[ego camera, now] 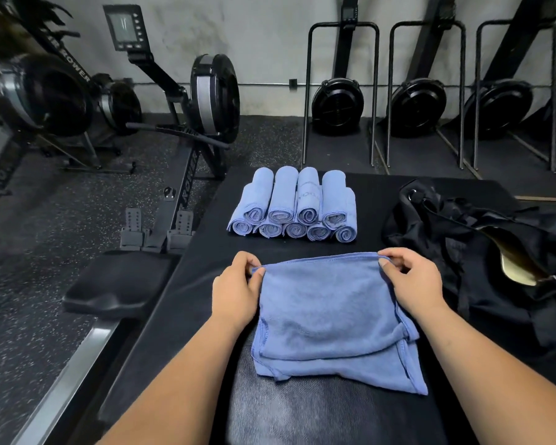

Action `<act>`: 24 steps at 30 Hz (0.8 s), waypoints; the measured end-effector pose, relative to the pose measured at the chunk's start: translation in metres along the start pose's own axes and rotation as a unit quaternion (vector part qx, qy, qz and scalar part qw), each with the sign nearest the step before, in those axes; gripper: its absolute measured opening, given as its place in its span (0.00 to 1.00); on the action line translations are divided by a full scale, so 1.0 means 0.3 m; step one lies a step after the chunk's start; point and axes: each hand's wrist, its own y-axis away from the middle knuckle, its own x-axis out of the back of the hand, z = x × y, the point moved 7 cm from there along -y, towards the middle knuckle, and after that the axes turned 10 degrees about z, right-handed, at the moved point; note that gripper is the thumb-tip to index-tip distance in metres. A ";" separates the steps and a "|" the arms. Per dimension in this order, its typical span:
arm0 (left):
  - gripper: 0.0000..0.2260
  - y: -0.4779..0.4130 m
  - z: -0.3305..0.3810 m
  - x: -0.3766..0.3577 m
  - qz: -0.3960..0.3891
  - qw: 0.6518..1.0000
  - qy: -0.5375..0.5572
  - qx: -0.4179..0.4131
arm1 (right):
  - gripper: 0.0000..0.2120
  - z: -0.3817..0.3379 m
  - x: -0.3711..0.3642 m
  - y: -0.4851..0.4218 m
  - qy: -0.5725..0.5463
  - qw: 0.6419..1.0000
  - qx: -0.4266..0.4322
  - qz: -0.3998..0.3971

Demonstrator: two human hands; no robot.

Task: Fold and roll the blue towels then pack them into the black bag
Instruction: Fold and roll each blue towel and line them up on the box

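Note:
A blue towel (pixel 328 319) lies loosely folded on the black mat in front of me, its lower layers uneven. My left hand (pixel 236 290) pinches its far left corner. My right hand (pixel 413 281) pinches its far right corner, and the top edge is stretched between them. Beyond the towel, several rolled blue towels (pixel 291 207) are stacked in two rows. The black bag (pixel 482 252) lies crumpled at the right, with a gold inner patch showing.
The black mat (pixel 203 284) covers a raised platform; its left edge drops to a rowing machine seat (pixel 116 284) and rail. More rowing machines (pixel 203 91) stand at the back left, and upright ones (pixel 337 104) line the back wall.

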 end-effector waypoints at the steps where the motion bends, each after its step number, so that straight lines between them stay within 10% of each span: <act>1: 0.06 -0.002 -0.003 0.011 -0.009 0.999 0.033 0.012 | 0.07 -0.006 0.008 0.008 -0.002 1.000 -0.001 0.003; 24: 0.07 0.042 0.463 0.598 0.024 0.992 0.052 -0.116 | 0.04 -0.568 0.511 0.113 -0.019 0.993 0.110 0.050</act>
